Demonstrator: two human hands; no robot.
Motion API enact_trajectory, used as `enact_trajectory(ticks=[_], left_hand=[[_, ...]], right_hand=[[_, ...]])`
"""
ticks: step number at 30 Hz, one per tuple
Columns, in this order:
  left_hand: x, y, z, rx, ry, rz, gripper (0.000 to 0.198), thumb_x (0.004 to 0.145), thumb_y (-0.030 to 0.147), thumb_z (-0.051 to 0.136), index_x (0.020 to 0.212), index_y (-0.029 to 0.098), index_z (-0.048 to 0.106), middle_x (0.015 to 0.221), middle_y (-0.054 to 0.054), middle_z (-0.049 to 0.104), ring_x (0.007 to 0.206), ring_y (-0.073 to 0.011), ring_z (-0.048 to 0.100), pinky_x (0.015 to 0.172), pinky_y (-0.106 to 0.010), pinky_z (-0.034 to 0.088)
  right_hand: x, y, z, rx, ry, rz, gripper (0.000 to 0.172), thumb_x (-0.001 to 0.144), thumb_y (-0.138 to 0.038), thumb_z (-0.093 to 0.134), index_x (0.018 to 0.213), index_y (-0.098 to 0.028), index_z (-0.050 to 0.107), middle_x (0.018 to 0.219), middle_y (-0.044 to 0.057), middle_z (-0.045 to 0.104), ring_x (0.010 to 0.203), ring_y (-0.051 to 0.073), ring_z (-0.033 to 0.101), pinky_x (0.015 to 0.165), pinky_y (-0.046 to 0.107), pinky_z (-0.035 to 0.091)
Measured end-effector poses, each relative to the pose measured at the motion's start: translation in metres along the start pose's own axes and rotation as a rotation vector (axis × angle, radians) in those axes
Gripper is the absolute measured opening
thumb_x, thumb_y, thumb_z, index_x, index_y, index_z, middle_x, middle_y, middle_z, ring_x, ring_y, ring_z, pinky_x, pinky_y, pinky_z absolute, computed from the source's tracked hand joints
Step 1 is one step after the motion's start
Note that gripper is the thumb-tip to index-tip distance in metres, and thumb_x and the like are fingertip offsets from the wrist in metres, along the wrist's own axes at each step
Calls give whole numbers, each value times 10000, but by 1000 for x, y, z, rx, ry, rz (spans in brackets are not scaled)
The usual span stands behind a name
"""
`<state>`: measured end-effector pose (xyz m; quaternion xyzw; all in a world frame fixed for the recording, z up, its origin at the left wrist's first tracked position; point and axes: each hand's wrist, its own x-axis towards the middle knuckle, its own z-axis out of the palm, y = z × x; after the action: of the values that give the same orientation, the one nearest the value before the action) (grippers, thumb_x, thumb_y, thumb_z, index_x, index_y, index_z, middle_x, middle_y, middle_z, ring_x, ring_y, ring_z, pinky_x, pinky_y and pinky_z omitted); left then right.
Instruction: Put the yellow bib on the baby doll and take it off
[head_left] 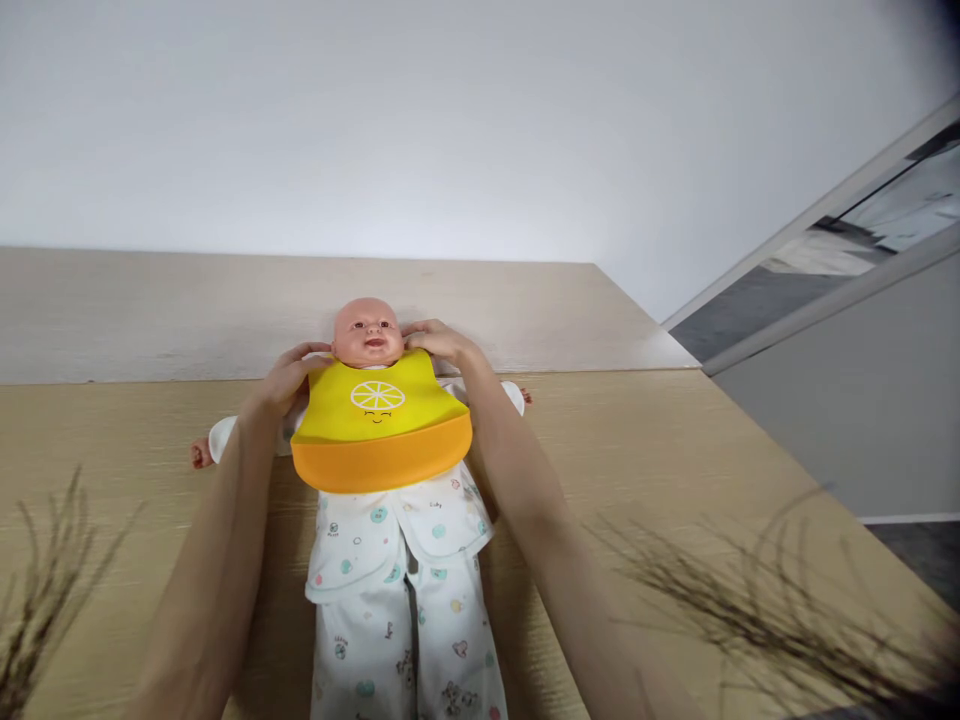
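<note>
A baby doll (367, 333) lies on its back on a light wooden table (637, 450), head away from me. It wears white patterned pyjamas (405, 590) and a yellow bib (379, 400) with an orange catch pocket and a lemon print. My left hand (289, 375) is at the doll's neck on the left, fingers curled on the bib's strap. My right hand (439, 340) is at the neck on the right, fingers closed on the other strap end beside the doll's cheek.
A white wall (450, 120) rises behind the table. A second, paler tabletop (150, 310) lies at the back. At the right the table edge drops to a grey floor and a glass partition (862, 230). Blurred strands of hair (720, 590) hang in the foreground.
</note>
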<state>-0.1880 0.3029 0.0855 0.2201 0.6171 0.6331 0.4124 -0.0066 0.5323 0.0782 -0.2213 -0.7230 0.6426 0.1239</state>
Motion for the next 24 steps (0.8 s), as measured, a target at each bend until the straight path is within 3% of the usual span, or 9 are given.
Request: enact_trajectory(ticks=[3,8,12,16,24], left_hand=[[-5,5,-4,-33,-95,-8,624,519,192,890,1120,200,719,845,-69,771,668,-234,718,555,-290,558],[-7,9,-3,-82,-40,3,660,477,154,918,1106,204,724,824,-78,777,664,-253,724,573,-314,587],[-8,9,0,-77,11,6,674,466,176,923,1104,189,706,765,-65,762,618,-242,706,550,-311,578],[-8,7,0,-105,39,28,673,473,172,907,1110,191,689,759,-60,763,627,-239,709,554,-310,583],[-5,5,-4,-54,15,-2,535,513,182,882,1023,170,719,772,-66,763,618,-219,704,543,-283,563]], right_hand=[[-14,-7,-15,12,-71,50,383,727,-128,742,1108,-154,718,830,59,731,750,196,651,707,299,557],[-26,-14,-16,70,-130,43,605,611,-83,823,1196,-164,689,989,71,756,791,194,688,698,274,568],[-35,-14,-5,181,-67,-10,598,598,-100,835,1172,-160,682,1013,68,757,873,216,719,740,273,584],[-39,-12,-3,265,-38,-38,612,653,-146,819,1238,-166,643,938,37,756,815,184,710,727,267,587],[-27,-7,-10,259,-71,45,554,631,-132,854,1156,-160,678,893,30,764,753,165,715,645,225,575]])
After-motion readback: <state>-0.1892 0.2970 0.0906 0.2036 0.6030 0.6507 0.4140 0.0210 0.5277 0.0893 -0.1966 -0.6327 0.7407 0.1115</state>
